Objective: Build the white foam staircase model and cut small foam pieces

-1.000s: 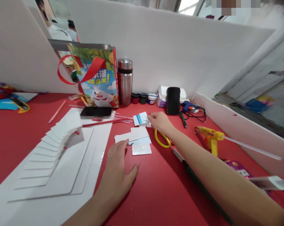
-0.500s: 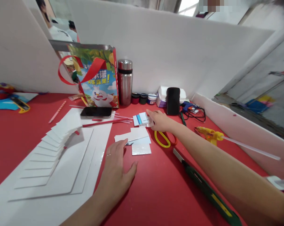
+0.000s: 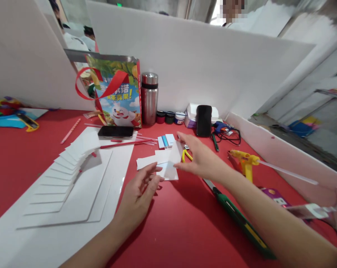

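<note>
My right hand (image 3: 199, 156) grips a small, thin translucent sheet (image 3: 176, 152) by its edges, between thumb and fingers, tilted above the cut pieces. Nearer to me, my left hand (image 3: 142, 190) hovers with loosely bent fingers apart and nothing in them. Just beyond its fingertips lie several overlapping white cut pieces (image 3: 146, 162) on the red table. Behind those sits a small white and blue piece (image 3: 166, 141). Yellow-handled scissors (image 3: 187, 155) are partly hidden behind my right hand. A green utility knife (image 3: 241, 219) with its blade out lies beside my right forearm.
At left, a fanned stair-like stack of white boards (image 3: 59, 175) rests on a large white sheet. A phone (image 3: 116, 131), a gift bag (image 3: 116, 93), a steel flask (image 3: 150, 98) and paint pots (image 3: 170, 117) stand behind. A yellow glue gun (image 3: 245, 159) is at right.
My right hand has drawn back toward me, bringing the translucent sheet from beside the blue-striped piece over the cut pieces. The fingers of my left hand have curled and lifted off the white pieces.
</note>
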Demonstrator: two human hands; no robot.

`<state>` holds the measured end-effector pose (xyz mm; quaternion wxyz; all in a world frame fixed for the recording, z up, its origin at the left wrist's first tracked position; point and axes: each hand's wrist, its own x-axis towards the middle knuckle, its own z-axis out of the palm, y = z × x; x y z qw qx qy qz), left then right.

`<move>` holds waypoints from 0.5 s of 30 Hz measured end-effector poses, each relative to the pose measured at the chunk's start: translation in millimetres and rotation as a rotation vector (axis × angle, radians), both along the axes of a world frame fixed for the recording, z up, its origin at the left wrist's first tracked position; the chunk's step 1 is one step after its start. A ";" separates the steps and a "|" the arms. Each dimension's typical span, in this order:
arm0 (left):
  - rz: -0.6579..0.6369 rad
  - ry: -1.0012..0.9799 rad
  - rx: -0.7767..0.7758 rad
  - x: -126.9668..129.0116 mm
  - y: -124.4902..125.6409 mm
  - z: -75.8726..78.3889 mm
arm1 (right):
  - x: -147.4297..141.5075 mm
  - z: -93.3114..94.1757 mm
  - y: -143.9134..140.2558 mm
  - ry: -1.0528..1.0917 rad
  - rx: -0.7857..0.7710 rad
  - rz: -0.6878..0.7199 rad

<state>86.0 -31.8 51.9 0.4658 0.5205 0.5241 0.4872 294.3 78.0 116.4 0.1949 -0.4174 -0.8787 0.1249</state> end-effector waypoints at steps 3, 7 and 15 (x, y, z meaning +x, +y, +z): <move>-0.015 -0.188 -0.094 0.7 2.6 3.0 | -15.8 -13.4 -43.2 0.099 0.003 0.090; 0.064 -0.343 -0.138 -2.0 7.6 -0.9 | -29.5 -21.1 -64.2 0.198 -0.030 0.136; 0.409 -0.301 -0.005 -17.0 15.3 -8.2 | -16.2 -33.2 -39.5 0.110 -0.044 -0.158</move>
